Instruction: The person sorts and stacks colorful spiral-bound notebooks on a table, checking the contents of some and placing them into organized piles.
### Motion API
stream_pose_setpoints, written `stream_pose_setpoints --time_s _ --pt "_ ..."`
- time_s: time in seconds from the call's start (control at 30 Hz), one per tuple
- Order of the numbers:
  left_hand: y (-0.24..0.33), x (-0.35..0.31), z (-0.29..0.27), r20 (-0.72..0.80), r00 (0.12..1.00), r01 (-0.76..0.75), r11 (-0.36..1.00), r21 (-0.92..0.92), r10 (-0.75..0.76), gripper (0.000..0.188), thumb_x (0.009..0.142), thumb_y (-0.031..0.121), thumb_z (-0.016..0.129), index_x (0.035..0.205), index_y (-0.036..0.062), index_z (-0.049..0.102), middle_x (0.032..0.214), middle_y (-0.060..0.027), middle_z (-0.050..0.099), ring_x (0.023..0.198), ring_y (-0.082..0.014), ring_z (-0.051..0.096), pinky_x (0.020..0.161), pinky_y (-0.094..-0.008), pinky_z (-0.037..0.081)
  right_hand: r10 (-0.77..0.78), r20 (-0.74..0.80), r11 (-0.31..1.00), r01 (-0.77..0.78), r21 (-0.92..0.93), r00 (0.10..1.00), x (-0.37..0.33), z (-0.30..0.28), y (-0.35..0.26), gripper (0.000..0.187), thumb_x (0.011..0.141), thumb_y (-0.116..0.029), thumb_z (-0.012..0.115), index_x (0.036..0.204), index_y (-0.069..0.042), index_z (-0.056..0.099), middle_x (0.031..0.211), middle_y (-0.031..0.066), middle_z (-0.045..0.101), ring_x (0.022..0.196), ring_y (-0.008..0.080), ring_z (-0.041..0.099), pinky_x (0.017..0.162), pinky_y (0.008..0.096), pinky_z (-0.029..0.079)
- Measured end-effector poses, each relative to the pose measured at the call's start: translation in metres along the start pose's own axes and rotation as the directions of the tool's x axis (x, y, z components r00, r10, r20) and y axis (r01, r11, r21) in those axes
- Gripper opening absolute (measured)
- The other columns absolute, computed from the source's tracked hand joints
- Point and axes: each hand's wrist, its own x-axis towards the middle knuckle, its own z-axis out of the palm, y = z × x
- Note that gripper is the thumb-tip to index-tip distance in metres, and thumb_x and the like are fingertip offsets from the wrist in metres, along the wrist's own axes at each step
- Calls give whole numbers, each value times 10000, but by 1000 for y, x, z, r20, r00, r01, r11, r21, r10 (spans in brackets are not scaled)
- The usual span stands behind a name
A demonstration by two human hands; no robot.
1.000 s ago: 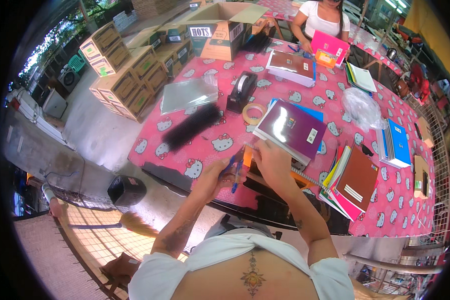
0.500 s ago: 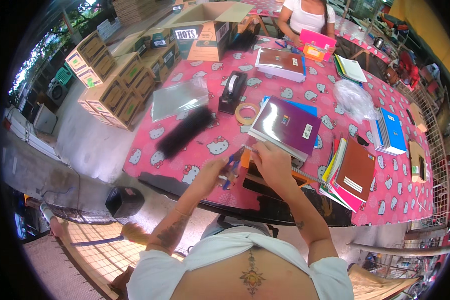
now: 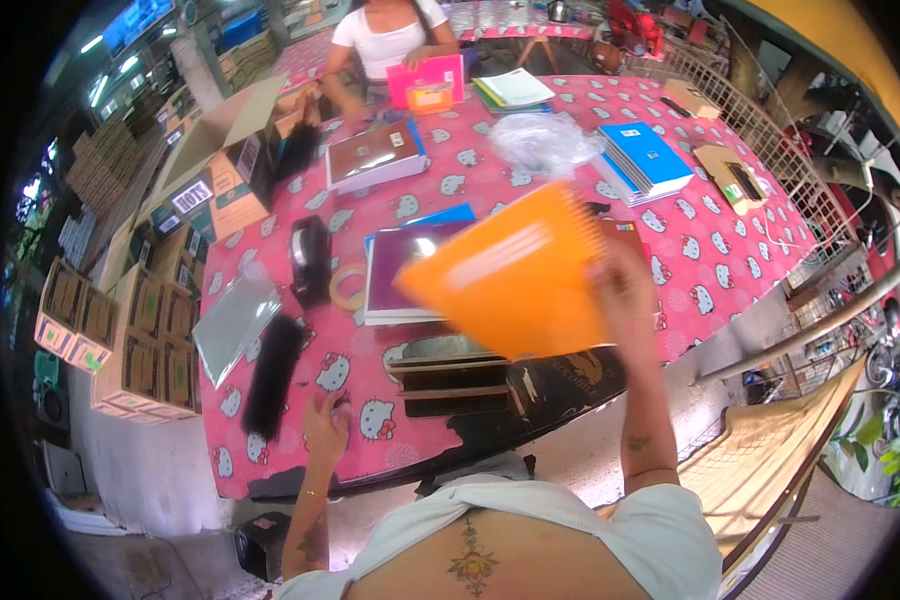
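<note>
My right hand [image 3: 625, 295] grips an orange spiral notebook [image 3: 515, 270] by its coil-bound side, holding it tilted above the table. The notebook hides part of a purple-covered stack of notebooks [image 3: 395, 270] and most of a brown notebook [image 3: 625, 238]. Low over the table's front edge, my left hand [image 3: 325, 430] is closed around pliers [image 3: 342, 400], of which only a small bluish part shows. Beside that hand lies a bundle of black binding coils [image 3: 273, 375]. Under the orange notebook, a dark open-fronted box [image 3: 450, 385] stands at the table edge.
A tape dispenser [image 3: 311, 262], a tape roll [image 3: 349, 287] and clear plastic sleeves [image 3: 235, 325] lie left. Blue notebooks [image 3: 650, 160] and crumpled plastic [image 3: 545, 142] lie farther back. Across the table, a person [image 3: 395, 45] handles a pink notebook [image 3: 427, 80]. Cartons [image 3: 140, 340] stand left.
My right hand has lifted the orange notebook from the table's front edge and swung it up and right. My left hand has moved away to the left with the pliers. The view has turned right.
</note>
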Motion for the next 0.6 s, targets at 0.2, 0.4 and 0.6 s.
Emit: stream_pose_setpoints --time_s 0.2,0.4,0.6 --pt "28 156 -9 -182 974 -167 968 -189 133 323 871 139 677 1179 52 636 1162 -192 591 1103 -383 571 951 -422 460 286 -378 952 -216 217 880 42 -128 47 265 1002 -183 575 1131 40 635 920 38 664 765 85 570 678 245 464" --pt "84 245 41 139 873 -462 884 -74 468 469 834 265 725 1254 92 611 1257 -172 575 1216 -369 528 982 -446 464 658 -172 736 -579 351 733 53 -197 218 366 953 -240 619 1183 45 621 1007 83 686 844 179 650 768 302 518" --pt "66 223 79 205 642 -764 593 254 739 678 829 283 698 1435 145 426 1319 -222 537 1276 -433 482 1049 -499 426 432 -425 214 -548 -809 796 -20 -49 254 604 873 -243 669 1406 -53 455 1431 215 436 1283 361 472 1036 511 376"
